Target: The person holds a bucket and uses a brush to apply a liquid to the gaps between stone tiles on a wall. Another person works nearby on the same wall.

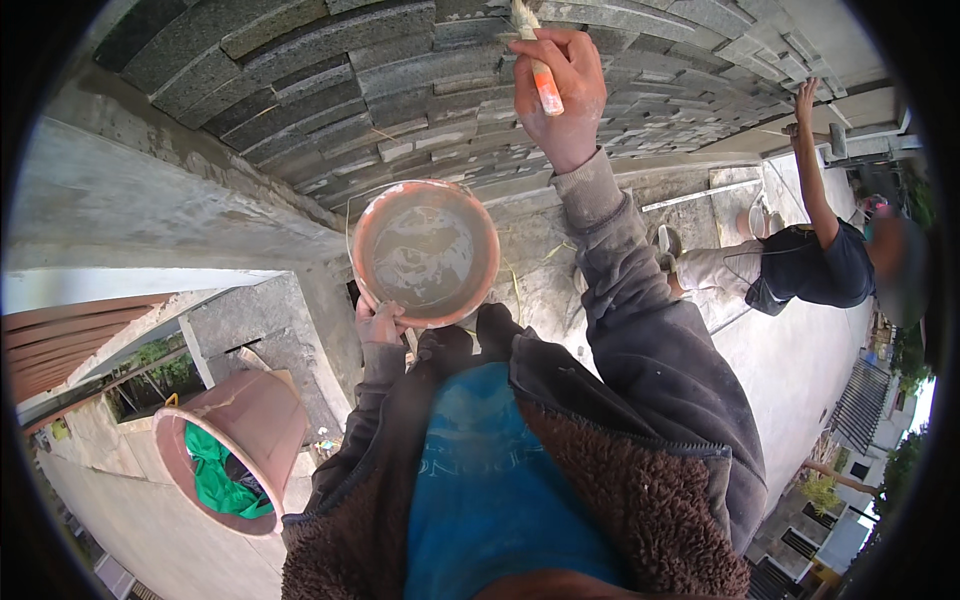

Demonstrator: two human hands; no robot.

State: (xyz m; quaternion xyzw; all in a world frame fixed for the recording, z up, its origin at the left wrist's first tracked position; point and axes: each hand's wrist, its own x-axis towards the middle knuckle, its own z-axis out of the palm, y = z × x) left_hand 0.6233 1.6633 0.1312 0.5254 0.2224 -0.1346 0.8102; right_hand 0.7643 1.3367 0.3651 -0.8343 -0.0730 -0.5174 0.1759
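Head view: the person's right hand [562, 88] is closed round a slim paintbrush [546, 85] with pale bristles and a white-and-orange handle, raised before the far wall of grey stone strips [320, 75]; I can't tell whether the bristles touch it. The brush looks light, stiff in the handle, soft at the tip, best pinched mid-handle. Its long axis runs near to far, bristles pointing far and slightly left. The left hand [380, 322] grips the near-left rim of a round orange-brown bucket [489, 250] holding wet grey slurry [425, 260], probably heavy and slippery.
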